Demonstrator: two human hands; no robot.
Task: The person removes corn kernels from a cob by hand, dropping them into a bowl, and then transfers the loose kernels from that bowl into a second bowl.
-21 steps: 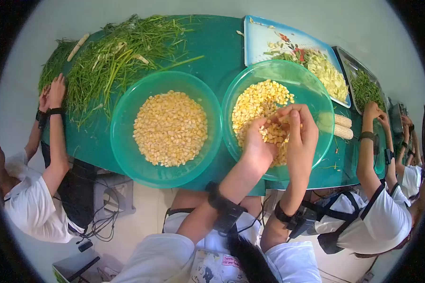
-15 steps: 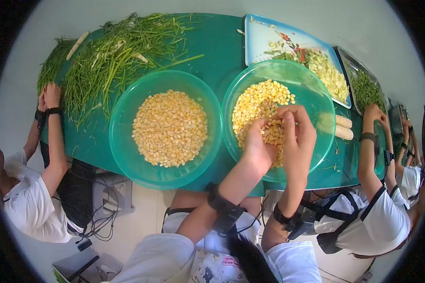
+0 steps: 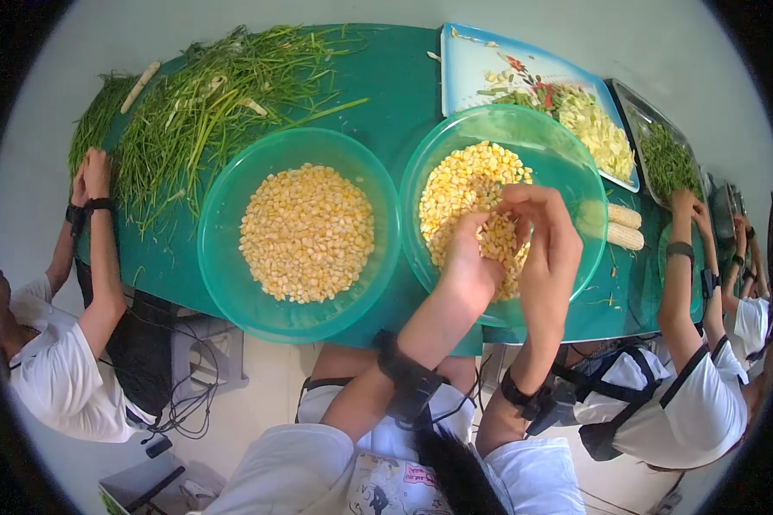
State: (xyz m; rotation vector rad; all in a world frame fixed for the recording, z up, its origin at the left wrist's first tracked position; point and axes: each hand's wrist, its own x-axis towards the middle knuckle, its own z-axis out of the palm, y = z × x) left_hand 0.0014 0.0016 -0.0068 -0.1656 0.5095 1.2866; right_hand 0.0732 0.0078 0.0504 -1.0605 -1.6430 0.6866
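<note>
My left hand [image 3: 471, 264] is cupped over the right green bowl [image 3: 580, 142], its palm full of loose corn kernels [image 3: 496, 233]. Facing it, my right hand [image 3: 551, 236] bends its fingers down over that handful; its fingertips are at the kernels, and whatever they pinch is hidden. More yellow corn kernels [image 3: 468, 167] lie in the bowl beneath both hands. To the left, touching rims or nearly so, stands a second green bowl [image 3: 219, 257] with a wide heap of corn kernels [image 3: 307, 233].
Two bare corn cobs [image 3: 624, 225] lie right of the bowl. Behind are a tray [image 3: 472, 64] of chopped vegetables and a metal tray [image 3: 666, 159] of greens. Grassy greens [image 3: 206, 112] cover the table's left. Co-workers' hands are at the left [image 3: 92, 176] and right [image 3: 687, 206].
My right hand has shifted slightly right, its thumb now farther from the fingers. My left hand stays cupped around the kernels in nearly the same place.
</note>
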